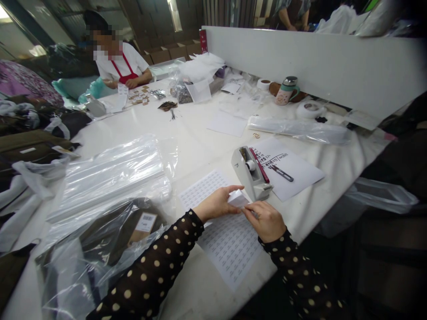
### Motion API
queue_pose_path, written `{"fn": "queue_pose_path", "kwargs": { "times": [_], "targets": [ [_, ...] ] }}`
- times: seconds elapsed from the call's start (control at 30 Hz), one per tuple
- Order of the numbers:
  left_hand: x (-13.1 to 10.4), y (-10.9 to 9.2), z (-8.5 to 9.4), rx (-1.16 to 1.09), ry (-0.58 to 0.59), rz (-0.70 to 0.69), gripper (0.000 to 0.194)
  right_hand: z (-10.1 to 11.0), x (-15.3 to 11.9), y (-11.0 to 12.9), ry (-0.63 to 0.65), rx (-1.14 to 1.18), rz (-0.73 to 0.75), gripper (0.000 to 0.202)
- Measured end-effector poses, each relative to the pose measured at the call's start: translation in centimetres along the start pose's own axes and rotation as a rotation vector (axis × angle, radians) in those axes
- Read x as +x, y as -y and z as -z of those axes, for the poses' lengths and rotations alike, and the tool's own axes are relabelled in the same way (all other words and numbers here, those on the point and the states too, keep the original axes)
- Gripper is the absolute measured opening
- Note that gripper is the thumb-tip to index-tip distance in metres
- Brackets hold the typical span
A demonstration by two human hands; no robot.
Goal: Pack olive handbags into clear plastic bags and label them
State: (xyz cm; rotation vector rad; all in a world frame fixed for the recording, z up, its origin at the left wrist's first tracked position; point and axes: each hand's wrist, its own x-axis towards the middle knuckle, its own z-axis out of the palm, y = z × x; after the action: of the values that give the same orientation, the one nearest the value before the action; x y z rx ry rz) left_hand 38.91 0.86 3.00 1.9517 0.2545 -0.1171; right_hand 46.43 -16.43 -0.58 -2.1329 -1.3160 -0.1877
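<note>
My left hand [216, 203] grips a small white folded piece of paper [237, 198] between thumb and fingers. At its near right corner, the fingers of my right hand [268, 221] are pinched together; what exactly they hold there is too small to make out. Beneath both hands lie sheets of small printed labels [230, 255]. Just beyond them stands a grey tape dispenser [248, 178], with a dark red pen-like stick [259, 164] along its side. A pair of thread snips [283, 173] rests on a handwritten sheet [300, 178] to the right.
A dark garment in a clear bag [110, 235] with a barcode tag [146, 222] lies at front left, below stacked plastic bags [113, 169]. Farther back are a mug [286, 92], tape rolls [310, 109] and a white divider [300, 66]. A co-worker [122, 66] handles small items across the table.
</note>
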Motion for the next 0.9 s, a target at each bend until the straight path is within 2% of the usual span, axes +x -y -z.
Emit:
{"fn": "queue_pose_path", "kwargs": {
  "times": [0.1,0.23,0.33,0.5,0.67,0.8,0.87,0.9],
  "targets": [
    [-0.3,-0.4,-0.2,0.134,-0.005,0.032,0.070,0.0,-0.1,0.2,0.035,-0.030,0.043,0.018],
    [-0.8,-0.7,-0.3,0.207,-0.024,0.014,0.066,0.4,0.1,0.0,0.153,0.089,0.036,0.021],
    [-1.0,-0.6,-0.4,0.214,-0.026,0.015,0.068,0.6,0.4,-0.4,0.234,0.188,0.001,0.022],
    [-1.0,-0.5,-0.5,0.212,-0.003,0.037,0.071,0.8,0.4,-0.6,0.279,0.291,-0.104,0.023],
    [-1.1,-0.5,-0.6,0.201,0.003,0.012,0.070,0.6,0.6,-0.4,0.263,0.307,-0.195,0.019],
    [-0.7,-0.1,-0.3,0.217,0.030,0.009,0.070,0.2,0.6,-0.6,0.246,0.390,-0.366,0.022],
    [-0.7,-0.3,0.0,0.286,-0.037,0.021,0.071,0.4,0.5,-0.8,0.095,0.364,-0.505,0.022],
    [-1.0,-0.6,0.0,0.341,-0.136,0.018,0.070,0.6,0.6,-0.7,-0.028,0.319,-0.550,0.022]
  ]
}}
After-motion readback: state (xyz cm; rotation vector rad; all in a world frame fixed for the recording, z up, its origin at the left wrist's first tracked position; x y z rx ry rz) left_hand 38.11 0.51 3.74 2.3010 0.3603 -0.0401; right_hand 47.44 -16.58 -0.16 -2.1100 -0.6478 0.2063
